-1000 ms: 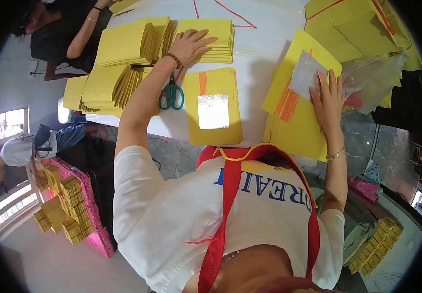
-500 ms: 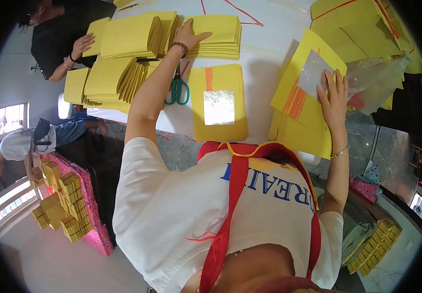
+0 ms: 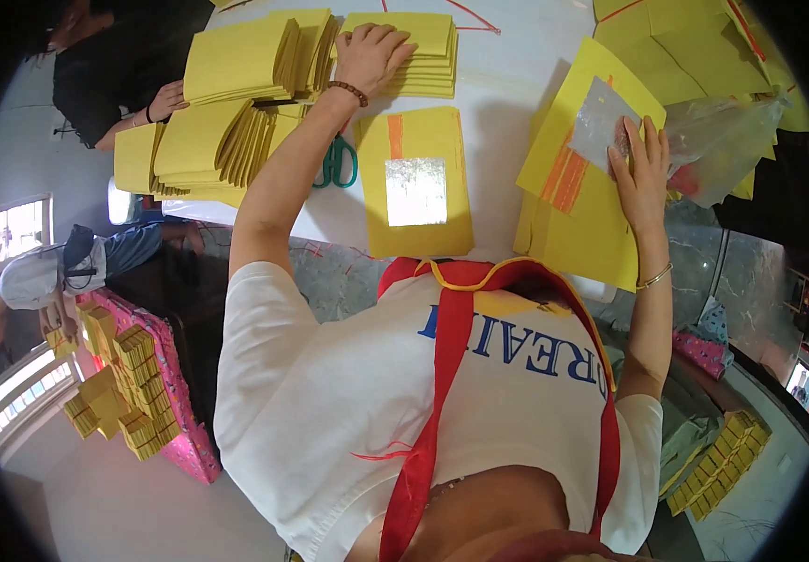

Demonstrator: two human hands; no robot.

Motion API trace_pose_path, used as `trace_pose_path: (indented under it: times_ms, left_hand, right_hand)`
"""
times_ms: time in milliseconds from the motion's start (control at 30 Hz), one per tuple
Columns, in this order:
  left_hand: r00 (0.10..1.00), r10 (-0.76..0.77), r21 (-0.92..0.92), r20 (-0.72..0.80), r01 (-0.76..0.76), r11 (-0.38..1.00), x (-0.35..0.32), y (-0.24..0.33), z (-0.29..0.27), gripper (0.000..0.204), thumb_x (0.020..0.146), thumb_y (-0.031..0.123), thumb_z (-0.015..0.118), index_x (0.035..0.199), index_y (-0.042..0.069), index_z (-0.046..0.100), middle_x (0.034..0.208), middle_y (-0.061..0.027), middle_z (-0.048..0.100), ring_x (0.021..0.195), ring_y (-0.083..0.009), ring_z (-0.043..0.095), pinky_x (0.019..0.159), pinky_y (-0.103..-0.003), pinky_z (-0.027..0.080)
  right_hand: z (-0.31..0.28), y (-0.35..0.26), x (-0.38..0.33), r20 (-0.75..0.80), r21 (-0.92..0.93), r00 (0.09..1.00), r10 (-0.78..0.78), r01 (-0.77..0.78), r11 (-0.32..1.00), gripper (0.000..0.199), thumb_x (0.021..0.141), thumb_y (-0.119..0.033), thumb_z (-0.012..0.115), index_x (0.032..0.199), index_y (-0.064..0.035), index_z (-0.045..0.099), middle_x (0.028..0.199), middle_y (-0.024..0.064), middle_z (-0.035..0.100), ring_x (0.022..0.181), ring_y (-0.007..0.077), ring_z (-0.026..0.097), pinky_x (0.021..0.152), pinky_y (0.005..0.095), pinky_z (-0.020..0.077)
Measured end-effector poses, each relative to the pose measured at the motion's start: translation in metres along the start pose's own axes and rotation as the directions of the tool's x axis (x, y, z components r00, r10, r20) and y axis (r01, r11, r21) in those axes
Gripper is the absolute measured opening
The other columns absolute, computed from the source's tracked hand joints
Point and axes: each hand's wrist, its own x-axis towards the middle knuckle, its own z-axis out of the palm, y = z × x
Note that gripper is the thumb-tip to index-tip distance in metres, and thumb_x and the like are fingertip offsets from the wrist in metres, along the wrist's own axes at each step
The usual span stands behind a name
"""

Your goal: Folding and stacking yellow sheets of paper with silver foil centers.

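My left hand (image 3: 371,61) rests on a stack of folded yellow paper (image 3: 432,36), its fingers a little bent over the top and not closed round anything. My right hand (image 3: 642,176) lies with fingers stretched on a yellow sheet (image 3: 547,165) bearing a silver square and orange stripes; more yellow sheets are under it. Between my arms a single yellow sheet with a bright silver square (image 3: 415,192) lies flat near the table's front edge. Green-handled scissors (image 3: 341,164) lie beside my left forearm, partly hidden by it.
More folded yellow stacks (image 3: 236,61) fill the table's left side, where a co-worker's hand (image 3: 166,101) touches them. A clear plastic bag (image 3: 718,150) and larger yellow bundles (image 3: 681,51) stand at the right. Tied yellow bundles (image 3: 142,375) sit on a pink cloth at the lower left.
My left hand has shifted slightly right and its spread thumb has drawn in over the stack. The co-worker's hand has moved lower on the left stacks. My right hand stays on the sheet.
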Motion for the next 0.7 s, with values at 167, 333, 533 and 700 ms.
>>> trace_pose_path:
  times_ms: [167, 333, 533, 700]
  left_hand:
    - [0.987, 0.065, 0.041, -0.148, -0.060, 0.997, 0.005, 0.011, -0.007, 0.029, 0.085, 0.038, 0.051, 0.101, 0.016, 0.062, 0.107, -0.0022, 0.058, 0.102, -0.0212, 0.049, 0.083, -0.042, 0.030]
    - [0.998, 0.015, -0.346, -0.058, -0.034, 0.938, 0.020, 0.064, -0.033, 0.029, 0.085, 0.032, 0.053, 0.106, 0.013, 0.060, 0.091, -0.0047, 0.062, 0.086, -0.0213, 0.057, 0.073, -0.035, 0.039]
    - [0.905, 0.030, -0.885, 0.425, 0.408, 0.222, 0.015, 0.176, -0.054, 0.038, 0.083, 0.019, 0.058, 0.118, 0.009, 0.050, 0.066, -0.0044, 0.057, 0.059, -0.0136, 0.053, 0.054, -0.026, 0.041]
    - [0.804, 0.121, -0.812, 0.582, 0.566, 0.144, 0.018, 0.199, -0.080, 0.040, 0.081, 0.011, 0.058, 0.120, 0.006, 0.049, 0.058, 0.0033, 0.044, 0.055, -0.0060, 0.045, 0.053, -0.022, 0.039]
  right_hand:
    - [-0.001, 0.002, -0.001, -0.036, -0.026, 0.999, -0.003, 0.002, 1.000, 0.044, 0.086, -0.034, 0.053, 0.125, -0.0154, 0.046, 0.135, 0.0163, 0.034, 0.124, 0.0420, 0.027, 0.101, 0.0464, 0.0266]
    - [0.001, 0.002, -0.003, -0.055, -0.006, 0.998, -0.024, 0.024, 1.000, 0.044, 0.084, -0.032, 0.056, 0.124, -0.0165, 0.047, 0.133, 0.0159, 0.037, 0.123, 0.0417, 0.029, 0.100, 0.0456, 0.0282]
    - [0.000, 0.004, -0.003, -0.076, 0.034, 0.997, -0.005, 0.008, 0.999, 0.044, 0.083, -0.033, 0.057, 0.123, -0.0166, 0.049, 0.134, 0.0154, 0.036, 0.124, 0.0412, 0.028, 0.100, 0.0455, 0.0281]
    - [-0.008, 0.021, -0.005, -0.093, 0.379, 0.985, 0.147, -0.101, 0.920, 0.043, 0.084, -0.034, 0.055, 0.122, -0.0129, 0.051, 0.137, 0.0197, 0.030, 0.128, 0.0354, 0.025, 0.104, 0.0401, 0.0221]
